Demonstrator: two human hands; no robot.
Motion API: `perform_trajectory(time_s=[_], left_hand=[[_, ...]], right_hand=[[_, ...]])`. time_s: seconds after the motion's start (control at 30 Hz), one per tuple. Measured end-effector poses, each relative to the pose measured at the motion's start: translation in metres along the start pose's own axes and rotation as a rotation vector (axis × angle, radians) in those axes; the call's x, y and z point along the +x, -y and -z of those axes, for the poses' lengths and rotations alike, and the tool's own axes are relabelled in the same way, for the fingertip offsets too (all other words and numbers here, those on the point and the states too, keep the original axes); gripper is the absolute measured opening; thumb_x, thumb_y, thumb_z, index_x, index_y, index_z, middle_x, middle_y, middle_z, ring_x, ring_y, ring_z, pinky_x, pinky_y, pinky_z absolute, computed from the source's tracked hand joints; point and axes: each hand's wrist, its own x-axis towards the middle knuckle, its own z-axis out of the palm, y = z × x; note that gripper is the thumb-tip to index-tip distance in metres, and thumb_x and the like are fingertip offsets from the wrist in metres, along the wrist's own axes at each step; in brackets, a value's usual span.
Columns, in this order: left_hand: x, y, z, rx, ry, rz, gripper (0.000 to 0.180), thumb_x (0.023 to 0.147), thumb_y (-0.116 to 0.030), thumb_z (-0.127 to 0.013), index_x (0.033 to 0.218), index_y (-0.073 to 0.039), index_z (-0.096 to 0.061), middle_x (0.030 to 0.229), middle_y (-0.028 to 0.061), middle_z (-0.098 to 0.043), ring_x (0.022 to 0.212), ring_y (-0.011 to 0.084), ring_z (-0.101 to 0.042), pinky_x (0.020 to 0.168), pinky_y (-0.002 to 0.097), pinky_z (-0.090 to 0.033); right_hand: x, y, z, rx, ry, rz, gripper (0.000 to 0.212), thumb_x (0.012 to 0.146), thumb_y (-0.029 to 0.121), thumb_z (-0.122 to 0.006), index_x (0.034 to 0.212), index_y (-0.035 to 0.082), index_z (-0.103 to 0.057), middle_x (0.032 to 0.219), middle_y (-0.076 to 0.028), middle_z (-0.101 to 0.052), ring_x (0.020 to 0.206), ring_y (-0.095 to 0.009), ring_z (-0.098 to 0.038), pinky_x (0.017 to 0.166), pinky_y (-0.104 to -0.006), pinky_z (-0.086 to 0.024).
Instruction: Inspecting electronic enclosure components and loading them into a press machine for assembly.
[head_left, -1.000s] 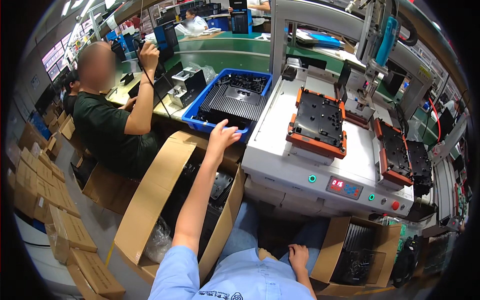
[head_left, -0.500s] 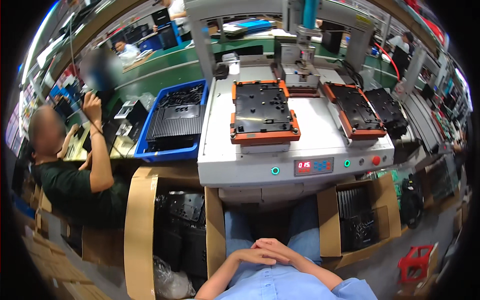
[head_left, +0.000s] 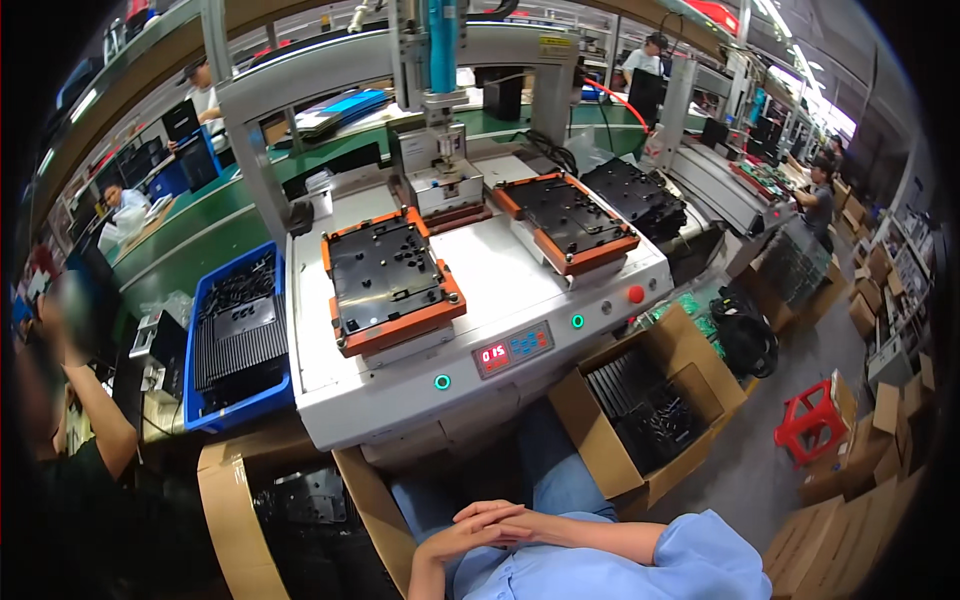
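Hands (head_left: 482, 526) half-spread, empty, overlapping; white machine table (head_left: 478, 262) ahead, green worktop (head_left: 212, 216) beyond.

Two fixtures (head_left: 405, 328) on the machine (head_left: 490, 262), bin (head_left: 245, 410) to its left

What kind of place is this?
Probably a factory assembly area: white machine bearing black panels in orange fixtures, blue bin of black parts beside it, long green worktop behind.
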Motion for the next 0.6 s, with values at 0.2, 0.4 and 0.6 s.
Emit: perform_trajectory(time_s=[0.2, 0.4, 0.6], left_hand=[[0.002, 0.035, 0.011, -0.197, 0.117, -0.051, 0.057, 0.101, -0.021, -0.038, 0.149, 0.000, -0.014, 0.138, 0.0245, -0.045, 0.133, 0.0325, -0.040, 0.108, 0.0380, -0.035], [-0.006, -0.001, 0.000, -0.186, 0.188, -0.051, 0.058, 0.101, -0.021, -0.037, 0.150, -0.001, -0.011, 0.143, 0.0267, -0.036, 0.135, 0.0346, -0.037, 0.111, 0.0391, -0.030], [-0.009, -0.023, -0.009, -0.081, 0.141, -0.085, 0.058, 0.098, -0.027, -0.047, 0.147, -0.007, -0.026, 0.140, 0.0234, -0.042, 0.129, 0.0355, -0.043, 0.107, 0.0455, -0.032]], right_hand=[[-0.005, 0.018, -0.002, -0.031, 0.011, -0.108, 0.033, 0.097, 0.023, -0.052, 0.121, 0.000, -0.057, 0.113, -0.010, -0.062, 0.104, -0.018, -0.060, 0.088, -0.0259, -0.050], [-0.010, 0.044, -0.010, -0.485, 0.097, -0.085, 0.037, 0.097, 0.032, -0.054, 0.117, 0.001, -0.060, 0.110, -0.008, -0.062, 0.101, -0.014, -0.058, 0.088, -0.0243, -0.047], [-0.008, 0.043, -0.023, -0.299, 0.083, -0.052, 0.033, 0.096, 0.025, -0.056, 0.118, 0.001, -0.059, 0.112, -0.007, -0.061, 0.101, -0.013, -0.057, 0.087, -0.0236, -0.046]])
